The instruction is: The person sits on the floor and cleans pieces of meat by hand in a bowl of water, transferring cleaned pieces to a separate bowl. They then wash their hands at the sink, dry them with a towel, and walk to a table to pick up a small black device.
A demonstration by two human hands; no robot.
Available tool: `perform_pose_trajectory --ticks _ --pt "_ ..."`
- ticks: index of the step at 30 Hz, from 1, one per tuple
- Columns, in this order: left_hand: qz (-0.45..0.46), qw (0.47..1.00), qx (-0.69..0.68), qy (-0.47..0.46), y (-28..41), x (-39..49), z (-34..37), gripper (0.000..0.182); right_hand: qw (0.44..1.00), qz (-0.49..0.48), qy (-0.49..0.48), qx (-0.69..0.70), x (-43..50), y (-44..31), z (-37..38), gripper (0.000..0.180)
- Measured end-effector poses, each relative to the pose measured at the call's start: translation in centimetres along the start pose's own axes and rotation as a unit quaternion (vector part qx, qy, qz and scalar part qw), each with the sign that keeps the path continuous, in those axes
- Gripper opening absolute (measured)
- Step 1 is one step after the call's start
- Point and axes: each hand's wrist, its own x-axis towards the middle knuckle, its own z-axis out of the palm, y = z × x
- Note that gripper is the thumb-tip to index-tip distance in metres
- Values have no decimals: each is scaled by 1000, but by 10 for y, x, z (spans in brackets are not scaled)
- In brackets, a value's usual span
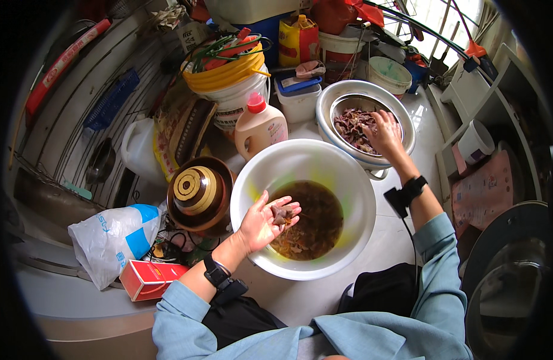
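My left hand [266,221] is turned palm up over the near left part of a large white basin [303,150]. A few wet purplish-brown pieces [282,215] lie on its fingers; I cannot tell exactly what they are. Murky brown water [310,216] with loose bits fills the bottom of the basin. My right hand [384,132] is over the right side of a metal bowl [334,108], fingers apart. Many dark purple pieces [354,128] fill this bowl, which sits inside a wider pale basin [324,119]. Whether the right fingertips touch the pieces is unclear.
Left of the white basin stands a brown glazed jar [195,191]. A detergent bottle [261,126], a lidded plastic tub [299,101] and a yellow-rimmed bucket [231,90] stand behind. A plastic bag [110,243] and red box [150,279] lie at left; shelves [474,108] stand right.
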Motion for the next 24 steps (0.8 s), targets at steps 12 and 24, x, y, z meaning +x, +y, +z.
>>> perform_pose_trajectory --ticks 12,24 --pt "-49 994 5 -99 -4 4 1 59 788 -329 -288 434 -120 -121 -26 18" --pt "-19 996 68 -59 -5 -3 5 38 734 -178 -393 525 -117 -111 -18 13"
